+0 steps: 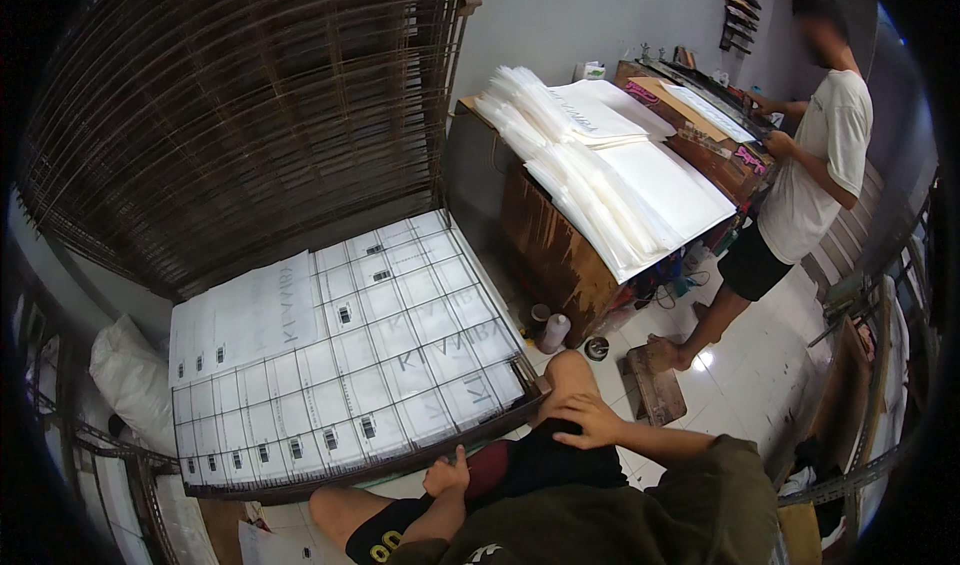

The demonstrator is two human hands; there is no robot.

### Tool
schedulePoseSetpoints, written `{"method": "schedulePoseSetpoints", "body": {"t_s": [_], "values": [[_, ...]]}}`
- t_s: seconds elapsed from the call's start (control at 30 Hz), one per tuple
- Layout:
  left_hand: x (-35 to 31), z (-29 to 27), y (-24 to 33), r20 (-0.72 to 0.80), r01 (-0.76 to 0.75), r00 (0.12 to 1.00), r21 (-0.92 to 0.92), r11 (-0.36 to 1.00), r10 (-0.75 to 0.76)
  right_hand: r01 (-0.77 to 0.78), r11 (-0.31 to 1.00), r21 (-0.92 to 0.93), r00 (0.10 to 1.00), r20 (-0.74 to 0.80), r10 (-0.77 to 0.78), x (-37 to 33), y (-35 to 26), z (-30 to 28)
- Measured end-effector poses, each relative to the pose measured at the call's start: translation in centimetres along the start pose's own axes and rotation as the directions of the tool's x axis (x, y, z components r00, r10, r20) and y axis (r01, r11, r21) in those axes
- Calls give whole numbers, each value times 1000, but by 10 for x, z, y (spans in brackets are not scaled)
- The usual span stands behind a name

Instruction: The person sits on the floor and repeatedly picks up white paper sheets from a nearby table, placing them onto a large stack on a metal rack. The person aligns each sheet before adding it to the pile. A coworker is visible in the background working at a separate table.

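Observation:
My right hand [588, 421] rests on my right thigh beside the knee, its fingers spread and holding nothing. Over my other thigh is my left hand [447, 475], fingers curled in and one digit pointing up; nothing shows in it. A dark red patch [488, 468] lies beside it on my black shorts. Just beyond both hands is the front edge of a drying rack [360, 472]. Large white printed sheets [240, 310] lie on its lowest wire shelf, some under the wire grid. The rack's other wire shelves [250, 95] are raised at the back.
A wooden table [548, 240] at the right bears stacked white sheets [660, 190]. Behind it a person [825, 135] in a white shirt handles a frame on a printing bench [690, 115]. A bottle [553, 334], a small bowl [597, 348] and a wooden stool [655, 383] stand on the tiled floor.

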State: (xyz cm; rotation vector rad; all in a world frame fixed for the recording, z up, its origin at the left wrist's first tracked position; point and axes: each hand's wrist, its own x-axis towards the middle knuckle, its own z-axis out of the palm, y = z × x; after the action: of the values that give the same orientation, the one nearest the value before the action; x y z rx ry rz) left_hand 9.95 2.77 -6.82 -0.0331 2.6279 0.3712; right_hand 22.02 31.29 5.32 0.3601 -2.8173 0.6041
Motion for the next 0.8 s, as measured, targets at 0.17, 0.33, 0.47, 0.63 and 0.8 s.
{"method": "schedulePoseSetpoints", "body": {"t_s": [0.17,0.33,0.47,0.63,0.8], "values": [[4,9,-3,21,-5,1000,43,999,4,-166,978,126,986,-6,168,-23,2,15],[3,4,2,41,-13,999,52,999,11,-195,974,113,981,47,191,-8,18,23],[4,2,3,65,-10,998,43,999,7,-197,977,83,977,99,188,-5,20,24],[4,3,5,53,30,998,53,998,-33,-199,975,98,979,72,193,-8,21,23],[3,4,4,25,20,999,30,999,-21,-192,978,83,980,64,187,-7,23,27]]}}
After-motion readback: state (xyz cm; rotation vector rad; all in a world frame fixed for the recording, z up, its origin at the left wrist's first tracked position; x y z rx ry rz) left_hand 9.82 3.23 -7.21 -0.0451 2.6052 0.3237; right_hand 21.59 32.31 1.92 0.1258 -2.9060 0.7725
